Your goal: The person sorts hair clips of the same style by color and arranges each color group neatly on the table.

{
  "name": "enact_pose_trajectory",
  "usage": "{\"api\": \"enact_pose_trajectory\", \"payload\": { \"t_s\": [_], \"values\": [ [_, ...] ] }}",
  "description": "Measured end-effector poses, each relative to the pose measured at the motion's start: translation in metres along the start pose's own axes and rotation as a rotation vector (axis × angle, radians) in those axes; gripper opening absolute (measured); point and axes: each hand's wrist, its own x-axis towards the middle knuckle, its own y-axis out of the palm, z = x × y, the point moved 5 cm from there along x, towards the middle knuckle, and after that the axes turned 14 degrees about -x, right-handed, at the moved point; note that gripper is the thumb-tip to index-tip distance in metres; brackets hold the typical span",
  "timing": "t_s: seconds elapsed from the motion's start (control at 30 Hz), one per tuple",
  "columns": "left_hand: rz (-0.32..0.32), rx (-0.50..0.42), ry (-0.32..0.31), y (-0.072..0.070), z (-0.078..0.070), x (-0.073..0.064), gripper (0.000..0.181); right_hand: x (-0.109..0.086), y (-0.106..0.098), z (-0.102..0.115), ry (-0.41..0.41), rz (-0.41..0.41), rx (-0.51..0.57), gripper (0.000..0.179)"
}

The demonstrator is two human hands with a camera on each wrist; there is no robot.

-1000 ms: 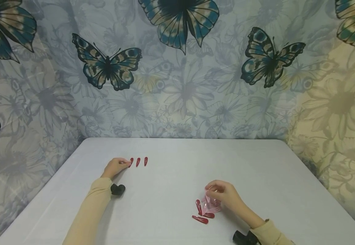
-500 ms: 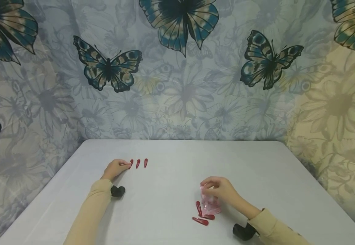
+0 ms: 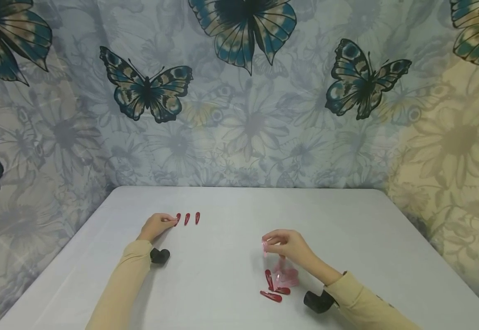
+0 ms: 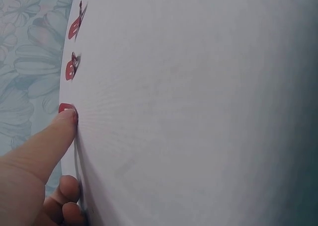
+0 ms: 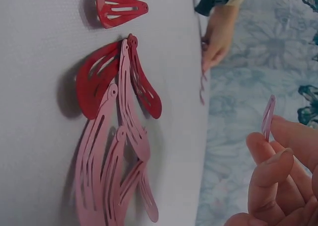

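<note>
Toward the far left of the table, my left hand (image 3: 157, 226) pinches the leftmost of three red snap hair clips (image 4: 65, 108) set in a row. The other two red clips (image 3: 187, 219) lie just to its right, apart from each other. My right hand (image 3: 292, 246) holds a pink snap hair clip (image 5: 269, 117) between thumb and fingertips, raised above the table. Below it is a loose pile of pink hair clips (image 3: 286, 277), partly overlapping. Three red hair clips (image 3: 270, 296) lie against or near the pile's left and front.
The white table (image 3: 223, 256) spreads between and around both hands. A wall covering with butterflies (image 3: 146, 87) and flowers stands behind and at the sides. Black wrist cameras (image 3: 159, 256) hang by both cuffs.
My right hand has lifted a pink hair clip off the pile and moved up and to the left with it. My left hand has stayed at the leftmost red clip.
</note>
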Motion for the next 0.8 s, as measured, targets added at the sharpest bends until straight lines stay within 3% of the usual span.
{"api": "enact_pose_trajectory", "payload": {
  "t_s": [0.13, 0.43, 0.8],
  "values": [
    [-0.007, 0.013, -0.003, 0.000, 0.000, 0.002, 0.021, 0.000, 0.006, -0.008, 0.006, 0.016, -0.016, 0.021],
    [-0.001, 0.007, 0.003, -0.001, 0.000, 0.000, 0.021, -0.016, 0.017, -0.022, -0.043, 0.098, -0.198, 0.014],
    [0.004, 0.006, 0.002, -0.001, -0.001, -0.001, 0.022, -0.020, 0.020, -0.020, -0.099, 0.107, -0.359, 0.013]
  ]
}}
